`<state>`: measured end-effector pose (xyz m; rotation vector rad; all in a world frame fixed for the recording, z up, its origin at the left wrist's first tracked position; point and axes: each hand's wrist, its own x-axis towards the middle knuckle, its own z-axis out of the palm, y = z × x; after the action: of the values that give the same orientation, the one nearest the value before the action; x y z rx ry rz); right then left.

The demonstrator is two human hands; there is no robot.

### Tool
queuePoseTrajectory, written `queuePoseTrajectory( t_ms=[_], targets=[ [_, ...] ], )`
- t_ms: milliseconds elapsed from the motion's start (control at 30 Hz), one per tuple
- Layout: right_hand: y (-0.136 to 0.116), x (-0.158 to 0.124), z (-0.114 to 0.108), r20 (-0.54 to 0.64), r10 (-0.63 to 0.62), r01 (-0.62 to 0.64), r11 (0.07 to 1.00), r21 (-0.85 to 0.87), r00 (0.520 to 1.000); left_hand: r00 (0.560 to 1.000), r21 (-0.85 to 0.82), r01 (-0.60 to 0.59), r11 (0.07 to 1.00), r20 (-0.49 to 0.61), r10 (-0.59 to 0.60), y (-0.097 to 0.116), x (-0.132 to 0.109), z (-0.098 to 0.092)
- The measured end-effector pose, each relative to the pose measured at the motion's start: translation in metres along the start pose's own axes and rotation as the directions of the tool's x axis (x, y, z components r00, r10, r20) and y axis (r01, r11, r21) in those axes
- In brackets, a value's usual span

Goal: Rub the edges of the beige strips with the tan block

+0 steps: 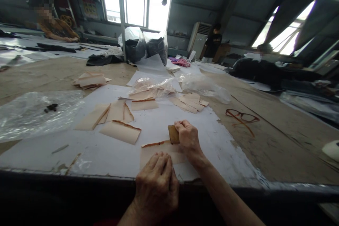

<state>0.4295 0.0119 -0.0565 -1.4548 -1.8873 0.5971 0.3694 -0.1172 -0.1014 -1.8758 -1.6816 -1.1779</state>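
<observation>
My left hand (158, 180) rests on a thin beige sheet (148, 154) at the table's front edge, its fingers laid side by side and pressing it down. An orange-brown strip of paste or glue runs along the sheet's far edge. In my right hand (189, 137), thumb and fingers pinch a small flat brown card (173, 134), which looks like a spreader. Its lower edge meets the sheet's far edge. Just beyond, to the left, a similar beige piece (119, 133) lies with a brown line along its top.
More beige pieces lie in a loose pile (189, 102), with another stack (90, 80) farther left. Clear plastic film (39, 113) with dark bits on it covers the left side. Eyeglasses (245, 117) lie at right. Full bags (156, 46) stand behind; several people work around.
</observation>
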Motion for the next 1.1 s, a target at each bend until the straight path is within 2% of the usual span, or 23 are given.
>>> queuePoseTrajectory(
  t_ms=[67, 133, 167, 233, 333, 400, 500, 567, 633, 700, 800, 867, 933, 967, 1033, 1100],
  targets=[
    [-0.001, -0.011, -0.004, 0.033, -0.138, 0.141, 0.987, -0.081, 0.99, 1.0, 0.001, -0.003, 1.0, -0.002, 0.003, 0.0, 0.0, 0.001],
    [-0.004, -0.017, -0.002, 0.089, -0.285, 0.299, 0.925, -0.236, 0.954, 1.0, 0.01, 0.0, 1.0, -0.01, 0.0, 0.0, -0.001, 0.002],
    [-0.005, -0.018, 0.001, 0.118, -0.33, 0.351, 0.882, -0.314, 0.936, 1.0, 0.014, 0.003, 1.0, -0.015, -0.003, 0.0, -0.001, 0.003],
    [-0.008, -0.014, 0.01, 0.139, -0.349, 0.374, 0.823, -0.427, 0.927, 1.0, 0.016, 0.01, 1.0, -0.027, -0.01, 0.0, -0.002, 0.004],
    [-0.011, -0.002, 0.024, 0.079, -0.3, 0.301, 0.834, -0.462, 0.951, 1.0, 0.01, 0.013, 1.0, -0.021, -0.013, 0.0, -0.002, 0.004],
    [-0.011, 0.007, 0.028, 0.005, -0.2, 0.187, 0.908, -0.376, 0.98, 1.0, 0.015, 0.011, 1.0, -0.014, -0.011, 0.0, -0.001, 0.003],
    [-0.006, 0.016, 0.02, -0.065, 0.008, -0.02, 0.984, -0.18, 0.998, 1.0, 0.024, 0.004, 1.0, -0.017, -0.004, 0.0, 0.0, 0.002],
    [-0.002, 0.016, 0.008, -0.069, 0.064, -0.071, 0.992, -0.107, 0.996, 1.0, 0.024, -0.004, 1.0, -0.02, 0.004, -0.001, 0.0, 0.002],
    [0.001, 0.009, -0.003, -0.045, 0.022, -0.026, 0.996, -0.081, 0.999, 1.0, 0.024, -0.01, 1.0, -0.019, 0.011, -0.001, 0.0, 0.002],
    [0.0, -0.001, -0.007, 0.028, -0.105, 0.108, 0.989, -0.105, 0.994, 1.0, 0.022, -0.012, 1.0, -0.019, 0.012, -0.001, -0.001, 0.003],
    [-0.008, -0.011, 0.002, 0.159, -0.319, 0.353, 0.889, -0.291, 0.934, 1.0, 0.021, -0.002, 1.0, -0.03, 0.002, -0.001, -0.001, 0.004],
    [-0.013, -0.01, 0.014, 0.169, -0.349, 0.387, 0.82, -0.421, 0.922, 0.999, 0.017, 0.0, 1.0, -0.042, 0.001, 0.0, -0.001, 0.004],
    [-0.016, -0.002, 0.026, 0.119, -0.326, 0.343, 0.819, -0.46, 0.938, 0.999, 0.013, 0.001, 1.0, -0.04, -0.001, 0.001, 0.0, 0.003],
    [-0.017, 0.003, 0.031, 0.081, -0.287, 0.293, 0.85, -0.438, 0.955, 0.999, 0.013, 0.003, 1.0, -0.036, -0.002, 0.001, 0.0, 0.003],
    [-0.018, 0.015, 0.035, -0.006, -0.149, 0.138, 0.931, -0.339, 0.989, 1.0, 0.019, 0.009, 1.0, -0.021, -0.008, 0.001, 0.0, 0.002],
    [-0.016, 0.024, 0.032, -0.06, 0.006, -0.019, 0.975, -0.221, 0.998, 1.0, 0.021, 0.007, 1.0, -0.018, -0.007, 0.001, 0.0, 0.001]
  ],
)
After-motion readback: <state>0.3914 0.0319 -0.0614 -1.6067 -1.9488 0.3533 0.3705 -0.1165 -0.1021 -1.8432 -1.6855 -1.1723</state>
